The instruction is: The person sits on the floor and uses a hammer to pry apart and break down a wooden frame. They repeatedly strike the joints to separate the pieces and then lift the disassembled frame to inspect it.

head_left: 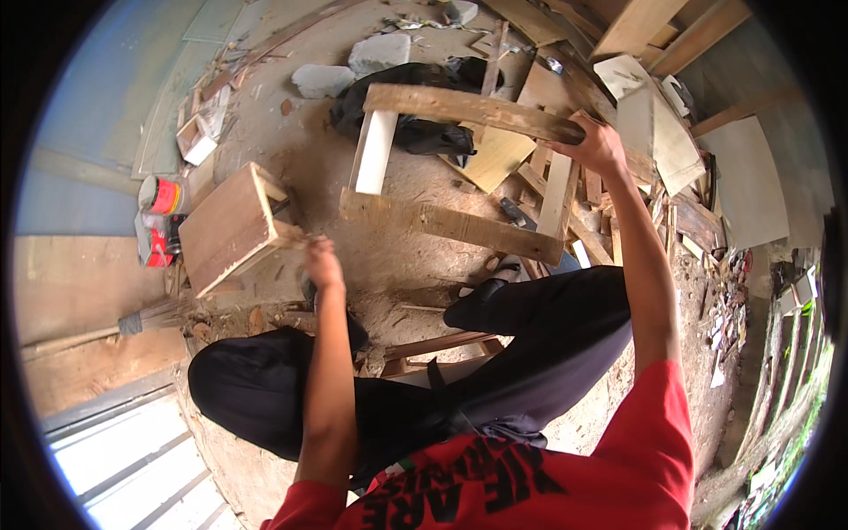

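Note:
My right hand [594, 146] is closed around the far right corner of a rectangular wooden frame [468, 108], which is held up over the floor. The frame has two long rough boards joined by two shorter pale crosspieces. My left hand [325, 263] is closed beside the near right corner of a wooden box-like piece [228, 231] with a pale rim. Something thin and light brown seems to run from its fingers toward that piece, but blur hides what it is. My knees, in dark trousers, are bent below the frame.
A red-labelled can [162, 194] stands left of the box-like piece, near a brush [150, 317]. Scrap wood [649, 124] is heaped on the right. Beyond the frame lie a black bag [402, 93] and grey stone blocks [380, 54]. A low wooden stool [433, 346] is between my legs.

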`<action>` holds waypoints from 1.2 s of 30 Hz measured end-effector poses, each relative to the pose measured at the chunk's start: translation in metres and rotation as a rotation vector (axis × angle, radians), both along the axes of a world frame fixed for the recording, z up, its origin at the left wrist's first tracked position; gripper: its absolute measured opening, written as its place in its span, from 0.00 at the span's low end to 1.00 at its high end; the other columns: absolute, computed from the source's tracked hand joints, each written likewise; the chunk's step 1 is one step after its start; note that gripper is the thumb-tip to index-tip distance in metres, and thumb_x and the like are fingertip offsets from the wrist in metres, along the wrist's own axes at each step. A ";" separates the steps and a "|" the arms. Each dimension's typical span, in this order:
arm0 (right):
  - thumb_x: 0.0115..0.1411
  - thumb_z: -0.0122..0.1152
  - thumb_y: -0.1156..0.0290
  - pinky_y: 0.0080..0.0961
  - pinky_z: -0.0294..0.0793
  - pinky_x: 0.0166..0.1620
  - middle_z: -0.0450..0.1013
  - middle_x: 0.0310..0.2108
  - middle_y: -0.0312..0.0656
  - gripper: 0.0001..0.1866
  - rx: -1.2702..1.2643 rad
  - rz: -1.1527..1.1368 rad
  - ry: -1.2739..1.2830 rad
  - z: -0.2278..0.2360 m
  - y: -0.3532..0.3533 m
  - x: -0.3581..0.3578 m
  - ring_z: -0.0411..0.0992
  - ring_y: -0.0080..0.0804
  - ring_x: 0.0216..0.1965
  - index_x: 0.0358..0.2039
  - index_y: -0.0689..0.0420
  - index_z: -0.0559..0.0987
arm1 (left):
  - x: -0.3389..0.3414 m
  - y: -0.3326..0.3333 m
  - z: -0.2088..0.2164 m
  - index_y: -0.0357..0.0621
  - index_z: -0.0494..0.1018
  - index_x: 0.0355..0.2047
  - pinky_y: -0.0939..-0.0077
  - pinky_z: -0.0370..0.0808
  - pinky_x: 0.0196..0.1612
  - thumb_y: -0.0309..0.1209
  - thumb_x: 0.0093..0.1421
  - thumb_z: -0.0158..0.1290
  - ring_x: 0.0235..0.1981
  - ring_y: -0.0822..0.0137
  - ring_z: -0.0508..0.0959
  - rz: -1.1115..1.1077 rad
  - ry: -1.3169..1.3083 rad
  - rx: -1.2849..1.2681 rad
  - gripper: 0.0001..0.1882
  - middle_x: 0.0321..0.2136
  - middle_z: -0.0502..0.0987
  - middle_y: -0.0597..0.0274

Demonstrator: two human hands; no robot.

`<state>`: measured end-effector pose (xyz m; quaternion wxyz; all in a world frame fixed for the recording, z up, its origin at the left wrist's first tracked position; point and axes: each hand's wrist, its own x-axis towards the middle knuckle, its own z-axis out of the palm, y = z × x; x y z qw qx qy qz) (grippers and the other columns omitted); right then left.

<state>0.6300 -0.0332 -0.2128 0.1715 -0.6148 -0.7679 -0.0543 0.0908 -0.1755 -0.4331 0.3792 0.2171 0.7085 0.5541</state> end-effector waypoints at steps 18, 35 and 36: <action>0.43 0.73 0.36 0.38 0.77 0.47 0.81 0.36 0.53 0.40 -0.061 -0.909 0.248 -0.018 -0.034 0.155 0.80 0.46 0.41 0.42 0.62 0.83 | 0.350 0.159 -0.132 0.19 0.46 0.66 0.42 0.42 0.71 0.58 0.61 0.52 0.72 0.37 0.43 -0.949 1.023 -0.031 0.54 0.68 0.45 0.25; 0.44 0.73 0.36 0.37 0.77 0.45 0.81 0.32 0.51 0.39 -0.036 -0.824 0.205 -0.005 -0.011 0.141 0.81 0.45 0.37 0.41 0.61 0.83 | 0.254 0.246 0.009 0.48 0.57 0.67 0.40 0.41 0.71 0.46 0.53 0.66 0.73 0.51 0.45 -1.215 1.249 0.398 0.46 0.70 0.49 0.51; 0.44 0.73 0.37 0.37 0.78 0.45 0.81 0.33 0.51 0.39 -0.057 -0.806 0.237 -0.003 -0.005 0.131 0.81 0.45 0.38 0.42 0.61 0.83 | 0.235 0.238 0.010 0.49 0.53 0.69 0.39 0.40 0.71 0.46 0.50 0.68 0.73 0.51 0.43 -1.172 1.280 0.302 0.51 0.71 0.46 0.51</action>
